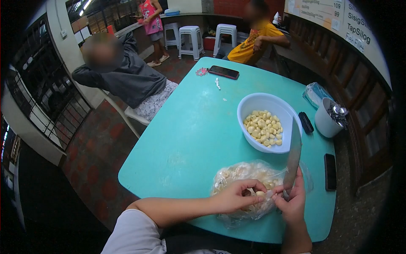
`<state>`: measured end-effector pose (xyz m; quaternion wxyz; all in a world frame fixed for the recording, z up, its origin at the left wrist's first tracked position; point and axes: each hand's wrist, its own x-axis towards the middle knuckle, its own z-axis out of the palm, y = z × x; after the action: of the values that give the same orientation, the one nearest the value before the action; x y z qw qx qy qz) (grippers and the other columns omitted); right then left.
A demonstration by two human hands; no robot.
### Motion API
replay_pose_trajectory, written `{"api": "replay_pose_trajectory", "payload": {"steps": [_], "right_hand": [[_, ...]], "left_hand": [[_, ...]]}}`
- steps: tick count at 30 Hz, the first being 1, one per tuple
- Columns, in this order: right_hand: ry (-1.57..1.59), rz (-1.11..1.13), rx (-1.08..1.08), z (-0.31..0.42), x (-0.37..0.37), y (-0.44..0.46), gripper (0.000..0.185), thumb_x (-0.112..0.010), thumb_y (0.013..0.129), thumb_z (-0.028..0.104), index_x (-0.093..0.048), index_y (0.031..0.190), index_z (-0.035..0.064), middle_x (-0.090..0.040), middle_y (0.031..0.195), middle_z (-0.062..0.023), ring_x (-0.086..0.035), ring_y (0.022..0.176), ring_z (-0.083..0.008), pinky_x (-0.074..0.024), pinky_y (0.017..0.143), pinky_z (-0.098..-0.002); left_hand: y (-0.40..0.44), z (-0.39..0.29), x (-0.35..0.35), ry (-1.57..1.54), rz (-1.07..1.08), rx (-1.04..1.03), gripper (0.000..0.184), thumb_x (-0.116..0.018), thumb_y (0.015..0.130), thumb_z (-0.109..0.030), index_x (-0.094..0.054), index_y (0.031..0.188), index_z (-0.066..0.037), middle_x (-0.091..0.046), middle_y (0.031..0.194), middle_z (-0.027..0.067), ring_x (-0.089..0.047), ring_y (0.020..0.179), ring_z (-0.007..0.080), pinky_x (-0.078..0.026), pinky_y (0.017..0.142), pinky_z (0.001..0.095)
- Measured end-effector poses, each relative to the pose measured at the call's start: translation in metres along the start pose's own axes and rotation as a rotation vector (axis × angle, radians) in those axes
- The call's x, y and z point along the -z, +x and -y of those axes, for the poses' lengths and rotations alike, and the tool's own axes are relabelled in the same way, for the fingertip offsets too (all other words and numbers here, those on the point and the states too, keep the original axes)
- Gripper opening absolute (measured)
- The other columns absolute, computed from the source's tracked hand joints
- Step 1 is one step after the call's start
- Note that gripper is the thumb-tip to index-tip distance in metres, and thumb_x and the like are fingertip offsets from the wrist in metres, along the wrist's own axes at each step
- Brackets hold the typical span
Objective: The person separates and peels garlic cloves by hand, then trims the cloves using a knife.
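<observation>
My left hand (237, 196) pinches a pale garlic clove (260, 194) between thumb and fingers, over a clear plastic bag (228, 174) of garlic and skins. Close beside it, my right hand (293, 202) grips a wide-bladed knife (292, 163), its blade pointing up and away from me. The right thumb and fingertips are near the clove; whether they touch it I cannot tell. Beyond the bag stands a white plastic basin (248, 101) with many peeled garlic cloves (263, 127) in it. The knife blade overlaps the basin's right rim in view.
The turquoise table (169, 148) carries a phone (224, 72), another dark phone (330, 172), a black case (305, 122), a container of utensils (327, 120) and a tissue pack (315, 94). One person (135, 80) sits at left, another (258, 42) at the far end. White stools (191, 40) stand behind.
</observation>
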<state>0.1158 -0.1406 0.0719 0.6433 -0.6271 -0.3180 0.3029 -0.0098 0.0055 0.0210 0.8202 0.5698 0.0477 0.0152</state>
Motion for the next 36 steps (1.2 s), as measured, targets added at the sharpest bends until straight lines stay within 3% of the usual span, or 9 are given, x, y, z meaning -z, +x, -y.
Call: {"api": "replay_pose_trajectory", "payload": {"steps": [2, 6, 11, 14, 19, 23, 29, 32, 36], "right_hand": [[-0.021, -0.012, -0.018, 0.003, 0.004, 0.001, 0.092, -0.058, 0.067, -0.008, -0.011, 0.144, 0.009, -0.064, 0.076, -0.0084, -0.061, 0.068, -0.0095, -0.0461, 0.061, -0.0188], [-0.064, -0.076, 0.004, 0.005, 0.004, 0.003, 0.092, -0.057, 0.067, -0.009, -0.01, 0.145, 0.0098, -0.064, 0.076, -0.0076, -0.061, 0.068, -0.0104, -0.0475, 0.061, -0.0195], [-0.103, -0.048, 0.059, -0.001, 0.011, 0.005, 0.094, -0.057, 0.066, -0.011, -0.011, 0.145, 0.0098, -0.062, 0.092, -0.0113, -0.062, 0.072, -0.0111, -0.0492, 0.062, -0.0204], [-0.124, -0.041, 0.101, -0.008, 0.014, 0.009, 0.094, -0.057, 0.067, -0.012, -0.011, 0.145, 0.0096, -0.06, 0.099, -0.0124, -0.062, 0.074, -0.0116, -0.05, 0.062, -0.0211], [-0.152, -0.049, 0.052, -0.002, 0.016, 0.006, 0.09, -0.058, 0.07, -0.011, -0.013, 0.145, 0.0098, -0.061, 0.095, -0.0119, -0.062, 0.076, -0.0118, -0.0499, 0.065, -0.0222], [-0.131, -0.027, 0.075, 0.0, 0.017, 0.007, 0.089, -0.06, 0.073, -0.007, -0.013, 0.145, 0.0117, -0.064, 0.082, -0.0113, -0.061, 0.074, -0.0096, -0.0473, 0.064, -0.0202], [-0.176, 0.006, 0.048, -0.002, 0.016, 0.006, 0.086, -0.061, 0.075, -0.007, -0.016, 0.145, 0.0136, -0.065, 0.078, -0.0101, -0.059, 0.068, -0.0061, -0.0419, 0.057, -0.0175], [-0.307, 0.023, 0.072, -0.005, 0.017, 0.006, 0.083, -0.061, 0.076, -0.007, -0.02, 0.145, 0.0139, -0.062, 0.071, -0.0053, -0.053, 0.062, -0.0032, -0.0388, 0.054, -0.0175], [-0.336, 0.037, 0.064, -0.009, 0.021, 0.006, 0.082, -0.064, 0.075, -0.004, -0.022, 0.144, 0.0129, -0.052, 0.061, 0.0002, -0.042, 0.055, -0.002, -0.033, 0.05, -0.019]], "left_hand": [[-0.003, -0.01, -0.001, -0.003, 0.009, 0.054, 0.03, -0.063, 0.087, -0.015, -0.054, 0.113, -0.003, -0.058, 0.102, 0.0022, -0.055, 0.082, 0.007, -0.046, 0.072, 0.0231], [0.001, -0.003, 0.0, -0.004, -0.002, -0.039, 0.031, -0.061, 0.087, -0.012, -0.053, 0.116, -0.003, -0.058, 0.105, 0.0027, -0.055, 0.089, 0.0085, -0.046, 0.079, 0.0236], [0.0, -0.011, 0.002, -0.127, -0.023, -0.08, 0.033, -0.057, 0.089, -0.006, -0.048, 0.12, -0.003, -0.058, 0.108, 0.0051, -0.053, 0.098, 0.0091, -0.043, 0.087, 0.0243], [0.006, 0.002, 0.004, -0.198, -0.1, -0.18, 0.034, -0.055, 0.088, -0.004, -0.046, 0.121, -0.004, -0.059, 0.111, 0.0081, -0.054, 0.081, 0.006, -0.045, 0.072, 0.0203], [0.003, -0.02, 0.006, -0.179, -0.185, -0.096, 0.028, -0.055, 0.087, -0.003, -0.049, 0.115, -0.006, -0.06, 0.115, 0.0135, -0.04, 0.053, -0.0003, -0.03, 0.045, 0.0146], [0.005, -0.023, 0.006, -0.173, -0.237, -0.085, 0.025, -0.055, 0.087, -0.004, -0.05, 0.112, -0.007, -0.06, 0.115, 0.0153, -0.036, 0.05, -0.0013, -0.026, 0.041, 0.0135], [0.006, -0.02, 0.008, -0.202, -0.211, -0.112, 0.026, -0.058, 0.086, -0.007, -0.05, 0.111, -0.007, -0.061, 0.114, 0.0146, -0.035, 0.05, -0.0014, -0.026, 0.042, 0.0137], [0.005, -0.021, 0.006, -0.176, -0.26, -0.076, 0.026, -0.059, 0.088, -0.013, -0.05, 0.112, -0.007, -0.062, 0.103, 0.0076, -0.034, 0.05, -0.0007, -0.025, 0.042, 0.0141], [0.002, -0.026, 0.011, -0.377, -0.209, 0.068, 0.028, -0.057, 0.09, -0.023, -0.049, 0.111, -0.007, -0.056, 0.092, 0.0007, -0.031, 0.05, 0.0006, -0.024, 0.041, 0.0143]]}}
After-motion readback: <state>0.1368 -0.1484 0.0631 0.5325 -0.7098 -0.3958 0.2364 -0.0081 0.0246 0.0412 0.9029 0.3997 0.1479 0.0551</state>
